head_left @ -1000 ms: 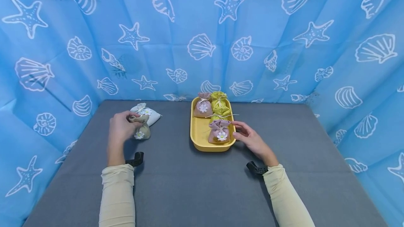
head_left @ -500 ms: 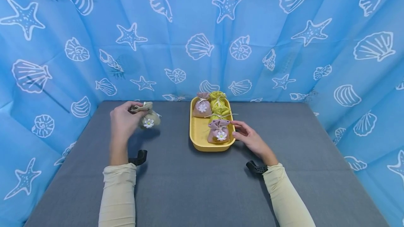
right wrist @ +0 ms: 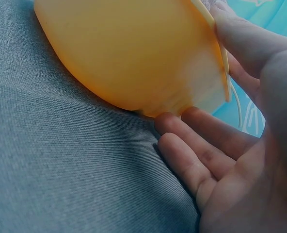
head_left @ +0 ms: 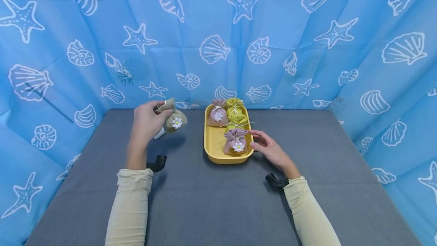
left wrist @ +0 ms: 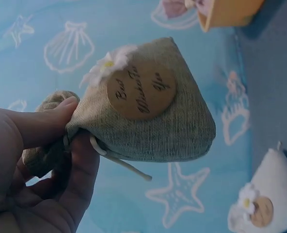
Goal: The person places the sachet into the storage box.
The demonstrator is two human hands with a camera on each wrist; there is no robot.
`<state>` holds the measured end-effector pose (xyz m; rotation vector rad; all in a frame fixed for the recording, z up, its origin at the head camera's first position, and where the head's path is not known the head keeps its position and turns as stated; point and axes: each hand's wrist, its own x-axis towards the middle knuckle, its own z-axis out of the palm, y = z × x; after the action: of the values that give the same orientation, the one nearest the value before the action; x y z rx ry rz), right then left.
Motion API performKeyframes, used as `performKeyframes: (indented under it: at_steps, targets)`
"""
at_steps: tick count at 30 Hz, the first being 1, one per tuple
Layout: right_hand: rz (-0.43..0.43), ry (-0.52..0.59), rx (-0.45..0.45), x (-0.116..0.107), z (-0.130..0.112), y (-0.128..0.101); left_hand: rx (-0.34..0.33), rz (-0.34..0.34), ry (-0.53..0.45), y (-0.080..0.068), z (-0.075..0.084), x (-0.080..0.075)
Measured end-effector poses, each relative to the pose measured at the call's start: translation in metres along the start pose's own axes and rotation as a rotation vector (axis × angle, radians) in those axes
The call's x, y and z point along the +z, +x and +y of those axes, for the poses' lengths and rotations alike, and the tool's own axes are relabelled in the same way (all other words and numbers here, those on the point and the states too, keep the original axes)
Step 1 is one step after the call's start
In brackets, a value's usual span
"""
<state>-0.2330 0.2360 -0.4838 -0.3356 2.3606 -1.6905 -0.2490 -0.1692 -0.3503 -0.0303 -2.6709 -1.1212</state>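
Right hand (head_left: 273, 153) is resting loosely against the right side of the tray (head_left: 212, 139), probably to stop it sliding. Farther left, the left hand (head_left: 146, 122) pinches the green bag (head_left: 178, 119) by its neck above the table (head_left: 215, 200), likely the easiest grip.

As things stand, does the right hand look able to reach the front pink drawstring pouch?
Likely yes: the right hand is at the right side of the yellow tray, close beside the front pink drawstring pouch. Nothing covers the pouch; only the tray's rim seems to stand between.
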Motion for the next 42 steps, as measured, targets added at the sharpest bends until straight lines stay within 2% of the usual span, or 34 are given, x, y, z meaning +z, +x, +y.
performKeyframes:
  at_steps: [5, 11, 18, 26, 30, 34, 42]
  targets:
    - [-0.002, 0.004, -0.005, 0.0, 0.0, 0.001, 0.085, -0.029, -0.017, 0.005, 0.014, 0.007]
    - [-0.01, 0.003, -0.014, 0.0, 0.002, 0.001, 0.147, -0.063, -0.009, 0.013, 0.035, 0.016]
    - [-0.006, 0.001, -0.007, -0.001, 0.004, 0.001, 0.129, -0.108, -0.01, 0.026, 0.06, 0.028]
    - [-0.019, 0.013, -0.006, -0.001, 0.002, 0.001, 0.137, -0.178, -0.021, 0.044, 0.076, 0.052]
    - [-0.012, 0.008, -0.005, -0.001, 0.0, 0.001, 0.168, -0.22, -0.016, 0.051, 0.08, 0.067]
    - [-0.01, -0.001, -0.004, -0.001, 0.0, 0.001, 0.2, -0.248, 0.033, 0.055, 0.082, 0.082]
    - [-0.012, 0.005, -0.009, -0.001, 0.0, 0.0, 0.148, -0.365, 0.111, 0.06, 0.084, 0.103]
